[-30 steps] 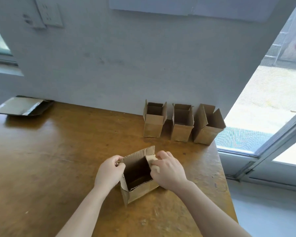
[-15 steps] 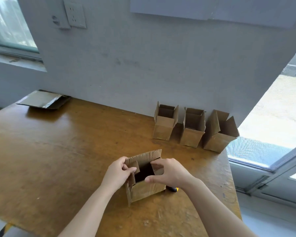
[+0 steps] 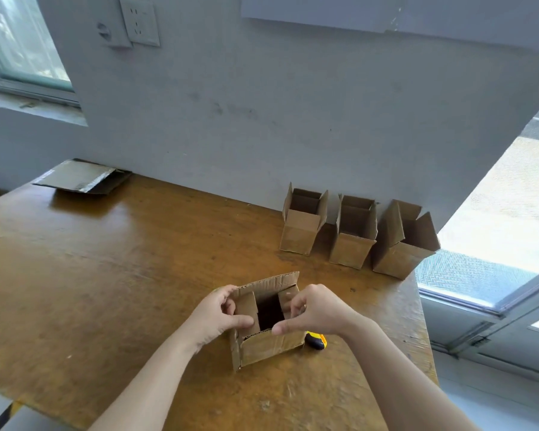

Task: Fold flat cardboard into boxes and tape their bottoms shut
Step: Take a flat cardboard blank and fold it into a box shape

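Cardboard box (image 3: 266, 328) half folded on the near right of the worktop (image 3: 106, 275), both hands on its short flaps.

Left hand (image 3: 218, 312) pinches the left flap, thumb on top and fingers behind; right hand (image 3: 315, 309) pinches the right flap the same way, so each grip is closed on the box. The two short flaps are turned inward with a dark gap between them, while the far long flap stands up and the near one hangs outward. The board is plain brown, with rough corrugated edges. Risk, as I judge it: the short flaps could spring back up when the long ones are brought over, or the light box could skew and slide, leaving a crooked seam for the tape. A yellow-and-black tool (image 3: 316, 340) lies just right of the box. Three open boxes (image 3: 352, 241) stand by the far wall, well apart from a flat stack (image 3: 81, 180) at far left.
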Demonstrator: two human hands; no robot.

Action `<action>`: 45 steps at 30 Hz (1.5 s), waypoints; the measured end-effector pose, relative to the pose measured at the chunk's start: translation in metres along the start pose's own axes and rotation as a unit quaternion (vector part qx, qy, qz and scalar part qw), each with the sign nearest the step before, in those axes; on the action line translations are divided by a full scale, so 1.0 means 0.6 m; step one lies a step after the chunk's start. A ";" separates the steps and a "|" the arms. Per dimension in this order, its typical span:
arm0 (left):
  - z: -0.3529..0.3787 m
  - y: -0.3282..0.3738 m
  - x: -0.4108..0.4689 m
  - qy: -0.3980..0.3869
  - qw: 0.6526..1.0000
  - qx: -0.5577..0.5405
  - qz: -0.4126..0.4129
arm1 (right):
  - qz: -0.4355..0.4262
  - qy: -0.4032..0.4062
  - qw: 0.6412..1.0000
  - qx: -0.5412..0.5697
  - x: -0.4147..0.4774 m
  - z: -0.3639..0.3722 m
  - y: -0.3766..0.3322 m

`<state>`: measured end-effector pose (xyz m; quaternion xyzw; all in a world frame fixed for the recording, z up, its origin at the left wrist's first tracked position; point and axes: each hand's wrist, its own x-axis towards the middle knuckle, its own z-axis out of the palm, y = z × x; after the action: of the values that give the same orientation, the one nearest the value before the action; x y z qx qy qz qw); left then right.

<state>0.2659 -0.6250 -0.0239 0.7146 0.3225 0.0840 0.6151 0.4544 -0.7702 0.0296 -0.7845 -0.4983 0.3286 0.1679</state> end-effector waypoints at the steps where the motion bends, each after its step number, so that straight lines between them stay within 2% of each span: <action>1: 0.009 0.006 0.003 0.039 0.998 0.041 0.014 | 0.000 -0.011 1.000 -0.001 0.000 0.000 0.000; 4: 0.031 0.014 0.006 0.124 0.980 0.139 0.076 | -0.001 -0.018 1.000 -0.014 0.002 -0.001 0.004; 6: 0.037 0.010 0.001 0.134 0.972 0.166 0.098 | -0.011 0.010 1.000 -0.028 0.004 0.003 0.009; 8: 0.039 0.004 -0.001 0.121 0.973 0.172 0.100 | -0.017 0.071 0.997 -0.029 0.007 0.012 0.012; 11: 0.025 0.002 -0.003 0.077 0.987 0.122 0.069 | 0.003 0.135 0.990 -0.037 0.014 0.026 0.011; 15: 0.011 0.004 -0.013 0.015 0.999 -0.007 0.042 | 0.029 0.164 0.984 -0.055 0.020 0.033 0.011; 21: 0.006 -0.016 -0.013 0.015 0.988 0.143 0.047 | 0.022 0.162 0.980 -0.110 0.020 0.037 0.023; 25: 0.008 -0.022 -0.012 0.047 0.990 0.124 0.055 | -0.036 0.155 0.983 -0.089 0.026 0.046 0.022; 29: 0.001 -0.038 -0.016 0.061 0.990 0.118 0.040 | -0.035 0.124 0.986 -0.102 0.029 0.061 0.016; 34: 0.016 -0.051 -0.005 0.046 0.990 0.127 0.032 | -0.013 0.109 0.987 -0.119 0.016 0.086 0.040; 38: 0.007 -0.053 0.005 -0.012 0.990 0.142 0.000 | -0.022 0.062 0.982 -0.176 0.023 0.091 0.032; 40: 0.007 -0.052 0.017 0.025 0.989 0.143 0.002 | -0.012 0.042 0.985 -0.164 0.026 0.091 0.032; 42: 0.013 -0.047 0.032 0.118 0.979 0.164 0.008 | -0.004 0.032 0.989 -0.146 0.026 0.090 0.034; 44: 0.021 -0.050 0.047 0.189 0.946 0.263 0.002 | 0.002 0.025 0.990 -0.138 0.027 0.088 0.032; 45: 0.021 -0.056 0.054 0.170 0.928 0.332 -0.015 | 0.004 0.023 0.990 -0.137 0.028 0.087 0.031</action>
<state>0.2856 -0.6161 -0.0674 0.8482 0.4424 0.0831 0.2793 0.4359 -0.7669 -0.0249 -0.8092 -0.5317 0.2402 0.0693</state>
